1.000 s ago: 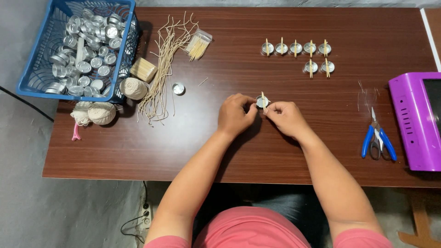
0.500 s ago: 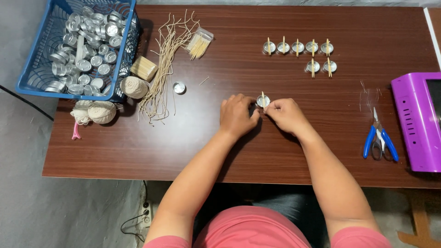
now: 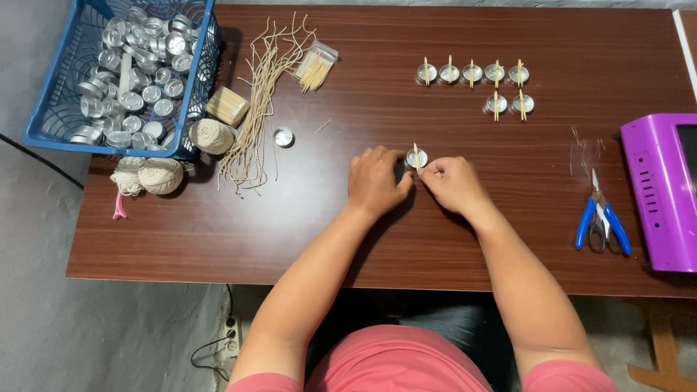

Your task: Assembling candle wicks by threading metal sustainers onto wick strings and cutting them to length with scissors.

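left hand (image 3: 376,180), right hand (image 3: 451,183), fingertips meeting

Bare tabletop (image 3: 406,239) lies open across the lower middle and centre right of the frame, while the blue basket (image 3: 43,134), string balls (image 3: 161,174) and wicks (image 3: 265,94) crowd the upper left, cups (image 3: 472,73) line the top, and scissors (image 3: 601,218) and purple machine (image 3: 657,192) block the right edge.

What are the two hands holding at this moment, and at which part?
Both the left hand and right hand pinch a small metal cup at its near rim, fingertips at the wooden stick lying across it.
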